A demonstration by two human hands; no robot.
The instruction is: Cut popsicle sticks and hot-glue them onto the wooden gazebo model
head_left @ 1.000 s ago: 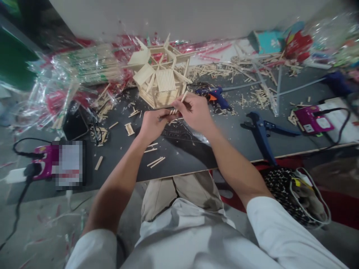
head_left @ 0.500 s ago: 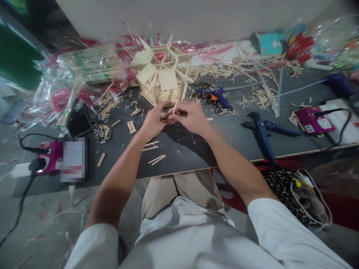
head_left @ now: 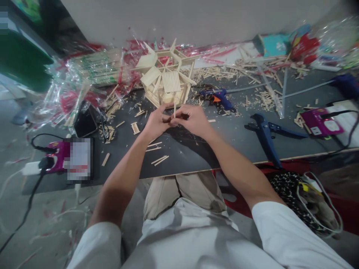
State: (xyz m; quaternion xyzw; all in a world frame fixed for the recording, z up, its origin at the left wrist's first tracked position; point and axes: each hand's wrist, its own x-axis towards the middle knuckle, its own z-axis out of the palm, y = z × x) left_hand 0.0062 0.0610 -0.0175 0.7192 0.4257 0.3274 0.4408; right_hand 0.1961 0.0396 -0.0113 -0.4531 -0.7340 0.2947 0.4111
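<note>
A short, pale wooden stick (head_left: 175,108) stands nearly upright between the thumb and fingers of my right hand (head_left: 194,118). Close beside it, my left hand (head_left: 157,122) is closed, its fingertips meeting those of the right; whatever they pinch is hidden. Just beyond both hands rests a many-sided model (head_left: 171,82) built of wooden sticks, with slatted panels slanting outward. Loose sticks (head_left: 160,160) lie on the dark tabletop near my left forearm, and a small stick-built piece (head_left: 135,128) lies left of my left hand.
A blue glue gun (head_left: 220,99) lies right of the model, among stick scraps. Farther right are a blue cutter (head_left: 265,136) and a purple power socket (head_left: 322,123). Plastic-wrapped sticks (head_left: 95,65) lie back left; a phone (head_left: 85,119) and another purple socket (head_left: 56,157) are at left.
The stick in my right hand has gone from leaning to almost upright. Both hands stay together in front of the model; the whole view has shifted slightly.
</note>
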